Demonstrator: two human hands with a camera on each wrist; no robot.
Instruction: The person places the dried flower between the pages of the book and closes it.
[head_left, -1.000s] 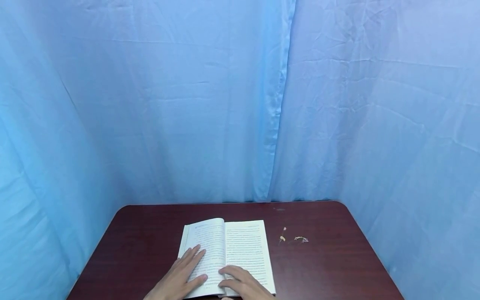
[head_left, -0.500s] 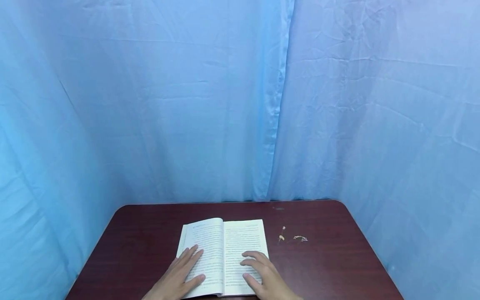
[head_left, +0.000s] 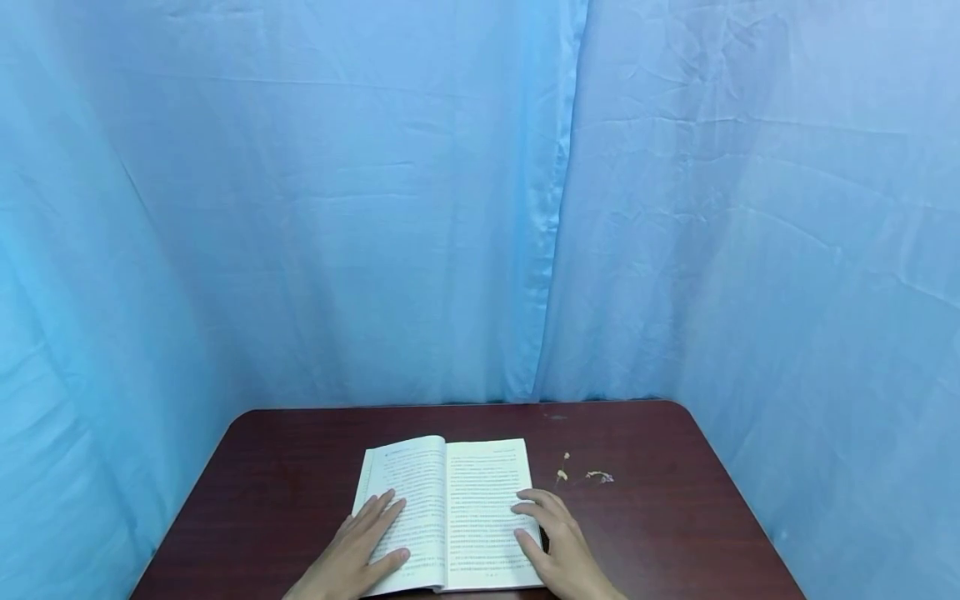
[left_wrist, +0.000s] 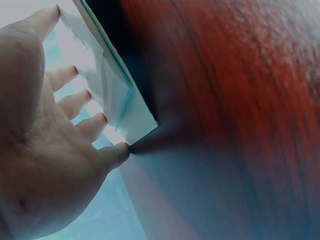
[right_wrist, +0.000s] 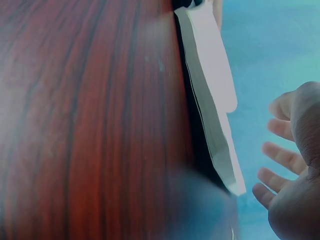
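Note:
An open book [head_left: 486, 492] with printed pages lies at the front of the dark red table. My left hand [head_left: 354, 552] rests on its left page with fingers spread. In the left wrist view the fingertips of that hand [left_wrist: 50, 135] meet the page near the book's outer edge. At the right page's outer edge is my right hand [head_left: 558, 546], its fingers loosely bent and holding nothing. The right wrist view shows this hand [right_wrist: 295, 172] raised over the level of the book [right_wrist: 210, 105], with a gap between fingertips and pages.
To the right of the book lie two small dried flower sprigs, one yellowish sprig [head_left: 562, 475] and one with a purple tip [head_left: 602, 477]. The table [head_left: 660, 517] has rounded far corners. Blue curtains [head_left: 375, 208] hang around it.
My right hand has moved right from the book's centre fold across the right page to its outer edge. The left hand stays on the left page.

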